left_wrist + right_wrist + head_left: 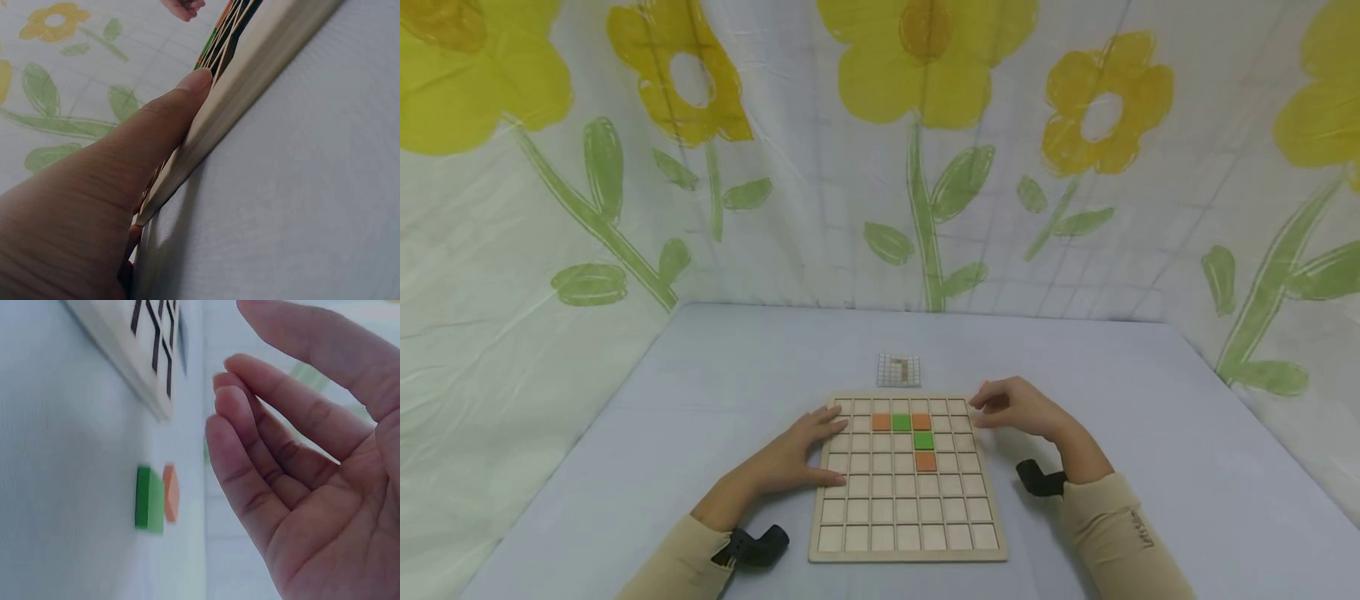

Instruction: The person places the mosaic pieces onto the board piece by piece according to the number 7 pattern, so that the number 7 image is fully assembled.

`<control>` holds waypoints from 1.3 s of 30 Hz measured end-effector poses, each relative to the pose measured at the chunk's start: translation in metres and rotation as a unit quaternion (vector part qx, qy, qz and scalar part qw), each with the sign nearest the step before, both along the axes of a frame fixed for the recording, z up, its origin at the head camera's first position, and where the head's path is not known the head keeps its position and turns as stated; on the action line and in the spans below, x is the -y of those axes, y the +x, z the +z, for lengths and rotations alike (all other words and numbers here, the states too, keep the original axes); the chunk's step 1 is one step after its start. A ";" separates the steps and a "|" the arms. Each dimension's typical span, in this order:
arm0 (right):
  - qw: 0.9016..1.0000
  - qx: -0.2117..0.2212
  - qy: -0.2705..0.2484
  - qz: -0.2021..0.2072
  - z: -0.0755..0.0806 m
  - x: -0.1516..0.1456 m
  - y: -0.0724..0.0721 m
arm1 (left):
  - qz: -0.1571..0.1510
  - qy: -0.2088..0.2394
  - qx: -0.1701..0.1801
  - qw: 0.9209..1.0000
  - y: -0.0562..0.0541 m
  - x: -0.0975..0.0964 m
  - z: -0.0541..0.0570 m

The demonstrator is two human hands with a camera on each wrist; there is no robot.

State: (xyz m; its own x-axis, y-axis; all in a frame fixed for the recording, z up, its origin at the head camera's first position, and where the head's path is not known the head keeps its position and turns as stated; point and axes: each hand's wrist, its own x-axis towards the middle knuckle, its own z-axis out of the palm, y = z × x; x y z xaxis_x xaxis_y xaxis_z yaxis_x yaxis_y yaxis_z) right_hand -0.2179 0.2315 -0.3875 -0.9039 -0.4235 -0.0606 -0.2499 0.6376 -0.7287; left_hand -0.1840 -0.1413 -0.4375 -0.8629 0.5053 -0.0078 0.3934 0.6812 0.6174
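A wooden grid board (857, 537) lies on the table, with orange tiles (926, 461) and green tiles (922, 440) in some upper cells, forming a row and a short column. My left hand (793, 454) rests on the board's left edge, fingertips and thumb (156, 119) touching its top. At the upper right edge hovers my right hand (1018, 407), fingers loosely bent and holding nothing. In the right wrist view, a loose green tile (150, 500) and an orange tile (171, 494) lie on the table near that hand; in the head view the hand mostly hides them.
Behind the board lies a small card (898, 370) printed with a grid. The table (700, 358) has a pale cover, and a curtain (820, 183) with yellow flowers hangs behind it. Both wrists wear black camera mounts (760, 547).
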 end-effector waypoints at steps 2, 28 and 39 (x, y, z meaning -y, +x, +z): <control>1.000 0.003 -0.002 -0.020 0.000 -0.005 -0.002 | -0.001 -0.001 0.000 1.000 0.000 0.000 0.000; 0.992 0.003 0.006 -0.128 -0.025 -0.033 -0.012 | 0.001 -0.005 0.005 1.000 0.000 0.001 0.001; 0.992 -0.004 -0.004 -0.124 -0.033 -0.036 -0.016 | 0.000 -0.009 0.006 1.000 0.000 0.002 0.001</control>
State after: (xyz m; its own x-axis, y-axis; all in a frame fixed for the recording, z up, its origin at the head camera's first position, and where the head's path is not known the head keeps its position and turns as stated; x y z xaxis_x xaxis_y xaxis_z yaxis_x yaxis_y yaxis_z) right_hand -0.2342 0.2672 -0.4206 -0.9807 -0.1889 -0.0512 -0.0917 0.6745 -0.7325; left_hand -0.1839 -0.1435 -0.4363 -0.8623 0.5057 -0.0266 0.3868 0.6917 0.6099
